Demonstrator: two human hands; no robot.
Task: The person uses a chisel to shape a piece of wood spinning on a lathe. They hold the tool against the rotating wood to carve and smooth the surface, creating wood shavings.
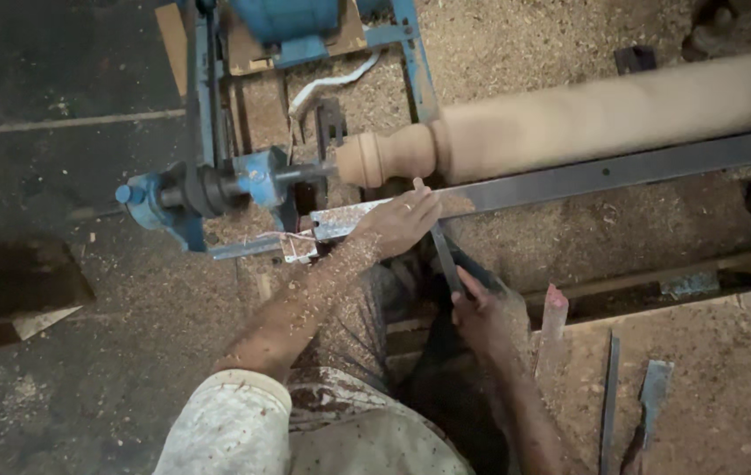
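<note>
Head view, looking down on a wood lathe. One wooden workpiece point(586, 119) is mounted on the blue lathe frame point(208, 189); its long axis runs left to right across the picture, rising slightly toward the right, with turned beads at its left end next to the spindle. One long steel tool rest point(604, 174) lies parallel to it, just on the near side. One turning chisel point(446, 255) crosses that rest almost at right angles: its tip points up and away toward the beaded end, and its handle end comes back toward the body. Left hand point(402, 220) lies on the rest, grip pressed down over the blade close to the wood, fingers curled; it is the nearer hand to the workpiece. Right hand point(485, 321) is lower and closer to the body, grip closed around the back of the chisel. So the wood lies ahead of both hands, above the left one. Two spare blades point(635, 400) lie on the shavings at lower right, apart from both hands. Sawdust point(534, 35) covers the floor and forearms.
</note>
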